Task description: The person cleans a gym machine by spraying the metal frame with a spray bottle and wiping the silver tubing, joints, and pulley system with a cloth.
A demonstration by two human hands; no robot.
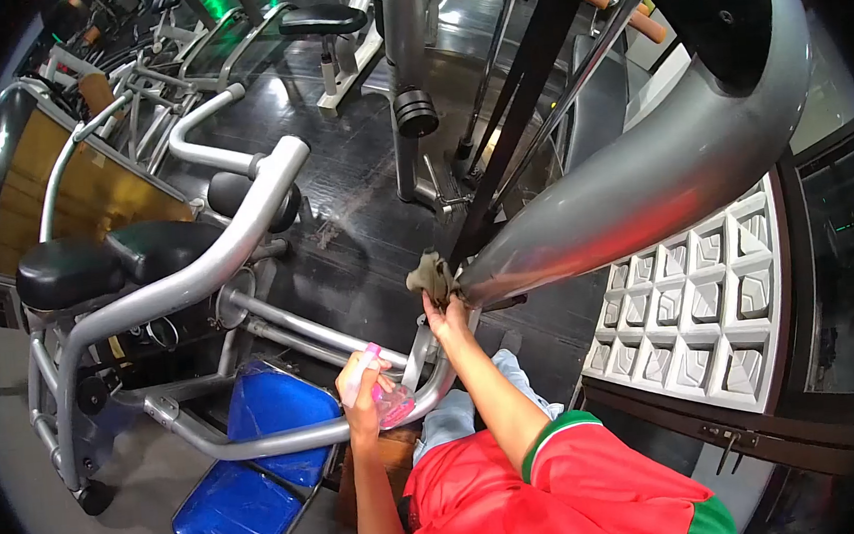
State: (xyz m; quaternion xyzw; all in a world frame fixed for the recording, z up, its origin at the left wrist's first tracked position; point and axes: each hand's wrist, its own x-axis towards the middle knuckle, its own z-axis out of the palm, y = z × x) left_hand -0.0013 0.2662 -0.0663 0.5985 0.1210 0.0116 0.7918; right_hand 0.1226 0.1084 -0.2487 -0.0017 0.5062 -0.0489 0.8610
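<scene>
— What's over to the left of that fat grey tube [642, 190]?

— Farthest left of it is a black padded seat [71, 267] on a bent silver frame. Below that are two glossy blue pads [262, 461]. The rails crowd in there, so there's little free room.

— And the hands?

— The left hand [362, 398] is low and left of the tube, fingers wrapped round a pink see-through spray bottle [389, 400], just above a frame rail. The right hand [448, 318] is up at the tube's lower end, fingers closed on a crumpled tan cloth [433, 275] pressed against the smooth metal.

— And to the right of it?

— A white wall panel [710, 295] of moulded squares, close under the tube. The dark, scuffed floor [363, 212] lies open behind the tube, with more machines beyond.
</scene>
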